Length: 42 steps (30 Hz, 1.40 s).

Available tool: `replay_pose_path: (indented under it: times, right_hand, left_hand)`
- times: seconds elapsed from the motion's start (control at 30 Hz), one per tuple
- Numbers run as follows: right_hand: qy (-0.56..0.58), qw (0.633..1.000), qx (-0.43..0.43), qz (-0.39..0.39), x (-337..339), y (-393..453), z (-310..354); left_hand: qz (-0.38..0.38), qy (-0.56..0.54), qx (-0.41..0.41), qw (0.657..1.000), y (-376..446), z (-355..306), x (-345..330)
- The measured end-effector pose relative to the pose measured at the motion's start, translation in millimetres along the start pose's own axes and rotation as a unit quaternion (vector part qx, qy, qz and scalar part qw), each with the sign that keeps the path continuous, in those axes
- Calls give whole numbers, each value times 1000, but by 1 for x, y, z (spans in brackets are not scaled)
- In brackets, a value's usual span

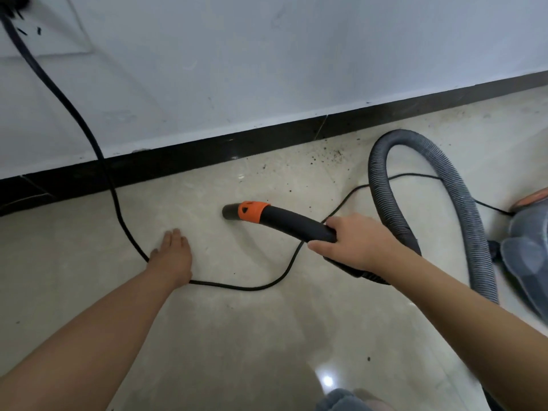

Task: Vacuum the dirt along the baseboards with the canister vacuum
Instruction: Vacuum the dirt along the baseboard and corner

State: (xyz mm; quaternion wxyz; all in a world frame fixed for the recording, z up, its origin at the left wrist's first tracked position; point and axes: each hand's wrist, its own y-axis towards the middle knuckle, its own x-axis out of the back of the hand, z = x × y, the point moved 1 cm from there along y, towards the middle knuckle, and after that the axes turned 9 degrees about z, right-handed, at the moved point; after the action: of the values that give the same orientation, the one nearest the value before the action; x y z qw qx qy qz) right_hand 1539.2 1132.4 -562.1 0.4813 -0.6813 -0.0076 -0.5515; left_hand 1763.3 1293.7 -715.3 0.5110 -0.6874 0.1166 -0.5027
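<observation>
While gripping the black handle of the hose, fingers and thumb curled round it: right hand, reaching in from the lower right. Handle tipped with an orange collar and a dark open nozzle, pointing left, low over the pale tiled floor and apart from the black baseboard. Grey ribbed hose arching up behind the handle, then down toward the vacuum body (only partly in view at the right edge). Left hand flat on the floor, fingers straight and together, holding nothing, lying beside or on the black cord. Cord running down the white wall, over the baseboard, looping across the floor under the handle. Specks of dirt scattered near the baseboard, beyond the nozzle and to its right.
</observation>
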Motion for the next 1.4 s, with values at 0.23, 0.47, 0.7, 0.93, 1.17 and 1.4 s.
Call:
replay_pose_path:
  times: [0.23,0.47,0.7,0.93,1.17,1.4]
  right_hand:
    - [11,998,-47,-27,-12,-11,-16]
    - [36,997,-57,-40,-16,-4,-15]
    - [63,993,-55,-77,3,30,-10]
    - [65,997,-27,-38,-4,28,-2]
    - [83,996,-33,-8,31,40,6]
    - [41,998,0,41,36,41,14]
  left_hand:
    - [-10,16,-5,1000,3,-1,3]
    - [-9,33,-8,999,1,0,6]
    - [-9,43,-9,999,1,0,8]
    - [-11,48,-29,998,-3,-16,12]
    - [-23,4,-52,998,4,-25,18]
    - [-26,-15,-61,998,5,-31,13]
